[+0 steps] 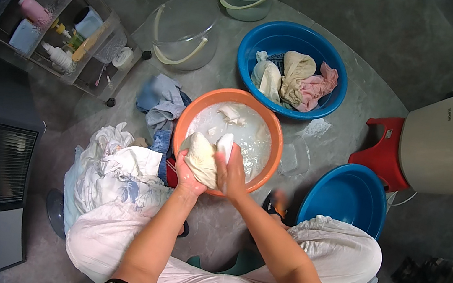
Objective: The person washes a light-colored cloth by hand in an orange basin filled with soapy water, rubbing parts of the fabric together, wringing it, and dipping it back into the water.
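Observation:
Over the near side of an orange plastic basin, my left hand holds a bunched cream cloth from the left. My right hand grips a small white object, possibly a bar of soap, against the cloth's right side; the fingers hide part of it. Both hands look wet. Cloudy, sudsy water partly fills the basin, and a white cloth floats toward its far side.
Behind stands a blue basin of wrung clothes; another blue basin sits right, below a white appliance on a red stand. Clear buckets stand far off. Left are piled white laundry, blue garments and a bottle-filled rack.

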Demonstrator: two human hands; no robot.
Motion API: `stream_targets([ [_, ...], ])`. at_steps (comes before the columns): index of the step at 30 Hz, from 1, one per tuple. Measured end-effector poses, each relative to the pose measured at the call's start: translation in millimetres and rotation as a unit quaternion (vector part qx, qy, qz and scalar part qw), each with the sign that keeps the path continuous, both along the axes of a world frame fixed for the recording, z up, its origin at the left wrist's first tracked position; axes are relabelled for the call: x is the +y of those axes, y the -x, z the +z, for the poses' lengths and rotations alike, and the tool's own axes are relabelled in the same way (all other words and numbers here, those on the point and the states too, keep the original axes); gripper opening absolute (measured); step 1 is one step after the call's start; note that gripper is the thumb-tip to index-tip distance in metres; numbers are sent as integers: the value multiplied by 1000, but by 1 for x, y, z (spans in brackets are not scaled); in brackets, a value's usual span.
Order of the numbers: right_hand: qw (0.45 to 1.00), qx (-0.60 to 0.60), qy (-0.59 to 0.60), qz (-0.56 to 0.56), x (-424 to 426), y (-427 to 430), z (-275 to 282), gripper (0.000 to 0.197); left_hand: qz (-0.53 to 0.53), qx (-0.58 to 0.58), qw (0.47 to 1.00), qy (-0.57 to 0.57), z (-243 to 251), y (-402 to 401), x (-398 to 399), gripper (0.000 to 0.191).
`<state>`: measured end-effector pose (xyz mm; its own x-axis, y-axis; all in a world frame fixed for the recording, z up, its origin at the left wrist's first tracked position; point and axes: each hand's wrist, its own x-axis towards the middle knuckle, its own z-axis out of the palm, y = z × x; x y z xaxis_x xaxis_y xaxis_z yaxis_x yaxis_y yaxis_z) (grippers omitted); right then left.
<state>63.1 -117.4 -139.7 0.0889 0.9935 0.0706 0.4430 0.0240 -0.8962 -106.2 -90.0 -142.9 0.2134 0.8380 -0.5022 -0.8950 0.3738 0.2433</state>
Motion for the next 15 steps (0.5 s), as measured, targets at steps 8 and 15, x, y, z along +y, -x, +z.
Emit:
stream_targets([
  [8, 944, 220, 244, -7, 23, -71, -55, 68, -20, -26, 998, 48, 7, -11, 3, 81],
  [15, 780, 551, 295, 12, 2, -103, 8, 90, 35, 10, 998, 43, -18, 7, 8, 81],
])
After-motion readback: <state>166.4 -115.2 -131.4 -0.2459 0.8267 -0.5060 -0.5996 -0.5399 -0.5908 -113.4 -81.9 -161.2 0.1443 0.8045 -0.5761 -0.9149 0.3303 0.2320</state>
